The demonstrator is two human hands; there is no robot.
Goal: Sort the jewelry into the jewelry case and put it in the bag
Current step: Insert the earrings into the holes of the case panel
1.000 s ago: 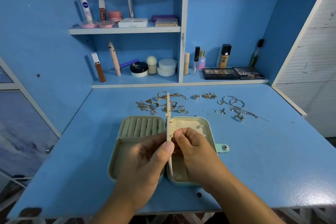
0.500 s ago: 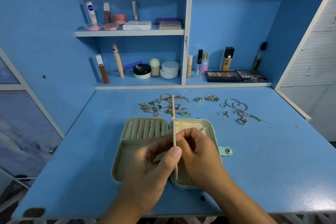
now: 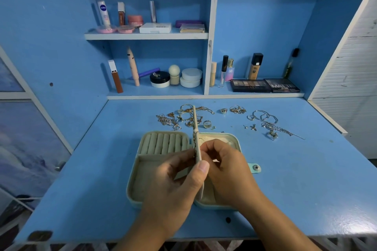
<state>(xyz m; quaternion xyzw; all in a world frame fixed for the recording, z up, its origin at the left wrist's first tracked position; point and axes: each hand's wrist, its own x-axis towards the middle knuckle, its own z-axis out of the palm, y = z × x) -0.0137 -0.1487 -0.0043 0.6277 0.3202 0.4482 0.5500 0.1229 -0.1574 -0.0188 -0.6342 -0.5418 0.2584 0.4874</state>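
An open mint-green jewelry case (image 3: 134, 179) lies on the blue desk, ring rolls (image 3: 163, 143) in its left half. Its cream middle panel (image 3: 195, 124) stands upright on edge, with small earrings hanging from it. My left hand (image 3: 175, 185) pinches this panel from the left, thumb on its near edge. My right hand (image 3: 226, 171) has its fingers curled against the panel's right face, pinching something small that I cannot make out. Loose gold jewelry (image 3: 179, 117) and silver jewelry (image 3: 265, 121) lie behind the case. No bag is in view.
Cosmetics fill the shelves at the back, with eyeshadow palettes (image 3: 265, 85) on the low ledge. The case's snap tab (image 3: 255, 167) sticks out to the right. The desk's front edge (image 3: 285, 234) runs just below my wrists. A white slatted wall (image 3: 350, 87) stands at the right.
Both hands stay at the upright panel; the fingers have shifted slightly. The view has dropped a little, so the desk sits lower in frame.
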